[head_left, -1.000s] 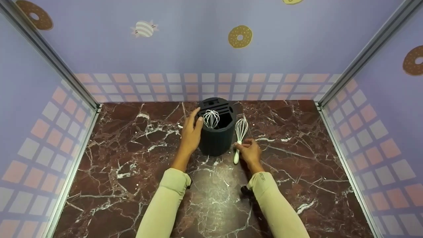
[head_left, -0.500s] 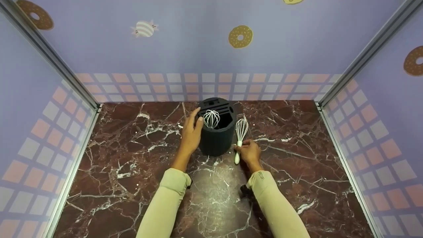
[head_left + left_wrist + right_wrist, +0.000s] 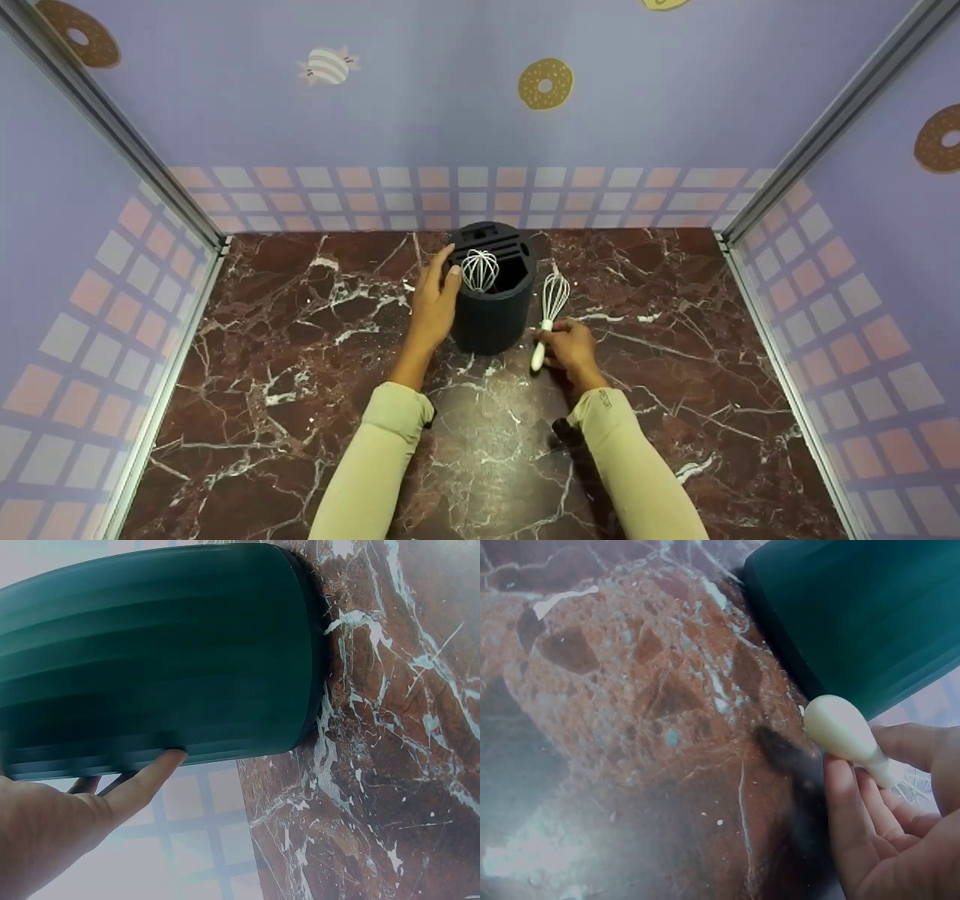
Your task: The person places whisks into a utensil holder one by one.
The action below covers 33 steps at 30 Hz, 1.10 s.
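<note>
A dark green utensil holder (image 3: 491,322), round and ribbed, stands upright on the marbled tabletop with several slots and a larger opening in its top. From that opening the wire head of one whisk (image 3: 480,271) sticks out; its handle is hidden inside. My left hand (image 3: 433,307) rests on the holder's left side, fingertips near the rim; the left wrist view shows a straight finger (image 3: 146,784) along the ribbed wall. To the right of the holder, my right hand (image 3: 570,346) pinches a second whisk (image 3: 556,296) by its cream handle (image 3: 840,724), wires pointing up and away.
The reddish-brown marbled tabletop (image 3: 300,450) runs back to a lilac wall (image 3: 420,112) with printed doughnuts and pink and white squares. Side walls (image 3: 847,322) in the same pattern close it in at left and right, with grey metal strips along the edges.
My right hand has shifted slightly to the right with the whisk, whose wire head now tilts further right, away from the holder. My left hand and the holder stay put.
</note>
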{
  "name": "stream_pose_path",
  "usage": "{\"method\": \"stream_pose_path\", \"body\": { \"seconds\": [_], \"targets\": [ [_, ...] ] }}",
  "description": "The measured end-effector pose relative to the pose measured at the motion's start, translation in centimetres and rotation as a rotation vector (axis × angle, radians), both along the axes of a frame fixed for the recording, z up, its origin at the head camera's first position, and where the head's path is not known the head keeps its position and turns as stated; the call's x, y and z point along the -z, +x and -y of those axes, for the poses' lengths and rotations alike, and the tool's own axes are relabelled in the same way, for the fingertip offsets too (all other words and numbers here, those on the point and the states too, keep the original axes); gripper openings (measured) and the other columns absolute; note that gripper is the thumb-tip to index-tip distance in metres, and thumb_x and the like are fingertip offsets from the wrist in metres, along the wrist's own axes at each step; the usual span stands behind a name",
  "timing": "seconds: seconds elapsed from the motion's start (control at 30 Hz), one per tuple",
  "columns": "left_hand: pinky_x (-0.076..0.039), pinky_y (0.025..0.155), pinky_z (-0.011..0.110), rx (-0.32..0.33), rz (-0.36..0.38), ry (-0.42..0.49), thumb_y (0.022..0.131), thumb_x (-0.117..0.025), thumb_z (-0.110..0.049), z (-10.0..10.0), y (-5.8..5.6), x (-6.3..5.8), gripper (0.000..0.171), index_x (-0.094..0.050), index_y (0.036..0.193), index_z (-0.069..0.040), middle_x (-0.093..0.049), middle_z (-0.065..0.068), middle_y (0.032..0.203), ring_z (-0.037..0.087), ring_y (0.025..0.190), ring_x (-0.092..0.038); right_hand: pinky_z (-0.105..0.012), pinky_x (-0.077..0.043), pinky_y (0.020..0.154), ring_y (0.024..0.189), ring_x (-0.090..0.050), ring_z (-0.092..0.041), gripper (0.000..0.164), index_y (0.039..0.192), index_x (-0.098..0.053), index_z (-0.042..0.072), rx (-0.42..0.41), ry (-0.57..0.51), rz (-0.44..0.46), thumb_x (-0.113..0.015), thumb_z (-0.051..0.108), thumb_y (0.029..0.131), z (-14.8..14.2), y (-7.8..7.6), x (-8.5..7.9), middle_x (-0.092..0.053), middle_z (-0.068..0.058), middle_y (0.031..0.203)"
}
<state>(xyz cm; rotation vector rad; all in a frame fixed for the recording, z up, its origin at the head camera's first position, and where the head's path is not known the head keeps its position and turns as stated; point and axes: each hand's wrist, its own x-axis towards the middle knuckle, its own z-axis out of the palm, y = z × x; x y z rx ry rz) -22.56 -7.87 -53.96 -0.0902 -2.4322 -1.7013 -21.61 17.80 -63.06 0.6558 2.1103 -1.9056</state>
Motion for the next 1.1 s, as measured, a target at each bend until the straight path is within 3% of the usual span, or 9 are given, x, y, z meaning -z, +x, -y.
{"method": "stream_pose_path", "body": {
  "seconds": [0.23, 0.47, 0.7, 1.1],
  "targets": [
    [-0.037, 0.110, 0.061, -0.011, -0.006, -0.004, 0.107, -0.044, -0.051, 0.0, 0.1, 0.0, 0.052, -0.043, 0.155, -0.032, -0.048, 0.011, 0.149, 0.036, 0.139, -0.045, -0.029, -0.056, 0.054, 0.066, -0.069, -0.015, 0.024, 0.110, -0.063, 0.002, -0.007, -0.053, -0.007, -0.073, 0.011, 0.090, -0.2, 0.1, -0.8, -0.072, -0.009, 0.087],
    [-0.037, 0.110, 0.060, -0.017, -0.006, -0.004, 0.107, -0.044, -0.048, 0.0, 0.1, 0.0, 0.049, -0.044, 0.154, -0.034, -0.049, 0.011, 0.148, 0.033, 0.137, -0.046, -0.035, -0.059, 0.063, 0.071, -0.070, -0.018, 0.028, 0.114, -0.062, 0.001, -0.017, -0.073, -0.046, -0.075, 0.012, 0.091, -0.2, 0.0, -2.4, -0.075, -0.015, 0.103],
    [-0.037, 0.111, 0.059, -0.025, -0.005, -0.017, 0.107, -0.044, -0.047, -0.1, 0.0, 0.0, 0.047, -0.045, 0.153, -0.035, -0.050, 0.011, 0.147, 0.034, 0.138, -0.047, -0.044, -0.060, 0.069, 0.070, -0.067, -0.017, 0.031, 0.115, -0.062, 0.000, -0.030, -0.058, -0.114, -0.076, 0.014, 0.091, -0.1, -0.2, -4.3, -0.070, -0.002, 0.087],
    [-0.038, 0.111, 0.059, -0.024, -0.011, -0.022, 0.108, -0.044, -0.045, -0.1, -0.2, 0.1, 0.049, -0.045, 0.154, -0.031, -0.049, 0.011, 0.150, 0.033, 0.139, -0.046, -0.036, -0.061, 0.063, 0.067, -0.068, -0.011, 0.030, 0.115, -0.063, 0.001, -0.045, -0.073, -0.190, -0.076, 0.013, 0.091, 0.1, -0.6, -7.7, -0.068, -0.001, 0.088]
  ]
}}
